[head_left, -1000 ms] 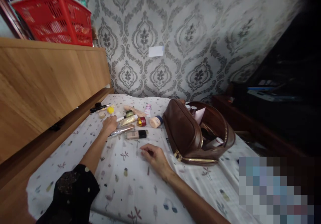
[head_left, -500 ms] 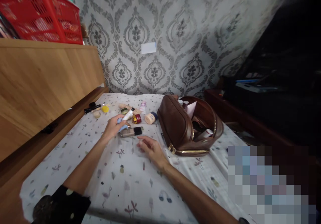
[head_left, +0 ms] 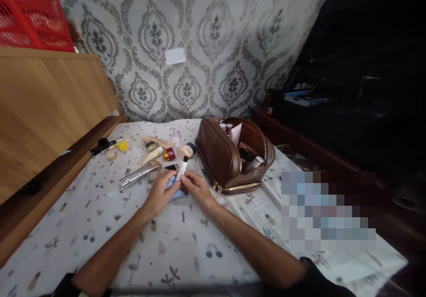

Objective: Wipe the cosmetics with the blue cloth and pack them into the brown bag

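Observation:
My left hand (head_left: 161, 193) is closed around a crumpled blue cloth (head_left: 178, 193). A small white tube with a black cap (head_left: 182, 168) stands tilted upward between my two hands. The fingers of my right hand (head_left: 199, 188) are closed on its lower end, and the cloth lies against it. Just beyond my left hand is a silver tube (head_left: 140, 175). A bottle with a black cap (head_left: 171, 167) is partly hidden behind that hand. Farther back lie a cream tube (head_left: 151, 155), a red jar with a gold lid (head_left: 168, 154) and a beige jar with a dark blue lid (head_left: 187, 150).
An open brown cosmetic bag (head_left: 218, 155) holding several items stands on the right of the patterned sheet (head_left: 159, 248). A pink tube (head_left: 176, 137), a yellow item (head_left: 122, 146) and black brushes (head_left: 105, 146) lie at the back. A wooden cabinet (head_left: 56, 111) borders the left.
My hands have come together around the black-capped tube and cloth, nearer to me. The silver tube now shows on the sheet at the left. The camera has turned to the right.

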The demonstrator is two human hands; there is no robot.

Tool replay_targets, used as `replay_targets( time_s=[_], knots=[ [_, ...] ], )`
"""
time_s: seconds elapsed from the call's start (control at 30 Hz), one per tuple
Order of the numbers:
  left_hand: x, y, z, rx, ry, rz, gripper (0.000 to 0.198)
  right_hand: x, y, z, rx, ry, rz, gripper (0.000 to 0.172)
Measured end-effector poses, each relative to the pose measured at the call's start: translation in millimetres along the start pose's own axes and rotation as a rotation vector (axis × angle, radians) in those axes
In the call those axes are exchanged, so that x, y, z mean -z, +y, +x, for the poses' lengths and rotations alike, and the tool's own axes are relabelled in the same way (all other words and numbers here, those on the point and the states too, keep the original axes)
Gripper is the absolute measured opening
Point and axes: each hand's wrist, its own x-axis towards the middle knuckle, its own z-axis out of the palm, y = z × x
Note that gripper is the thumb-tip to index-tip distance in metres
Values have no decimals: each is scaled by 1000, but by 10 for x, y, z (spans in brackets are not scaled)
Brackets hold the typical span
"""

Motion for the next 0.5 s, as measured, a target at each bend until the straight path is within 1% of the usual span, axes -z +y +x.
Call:
replay_targets(
  time_s=[0.1,0.3,0.4,0.5],
  knots=[
    [6,26,-4,-14,-34,24,24,3,-12,-8,3,27,-1,50],
    [10,41,-7,-10,-69,-53,28,-4,-64,-9,-79,109,214,53],
    [24,-25,-6,37,-29,-53,31,-3,-76,-5,-105,107,231,54],
    [50,-114,8,110,45,-73,35,6,-95,-12,-108,87,173,50]
  ],
)
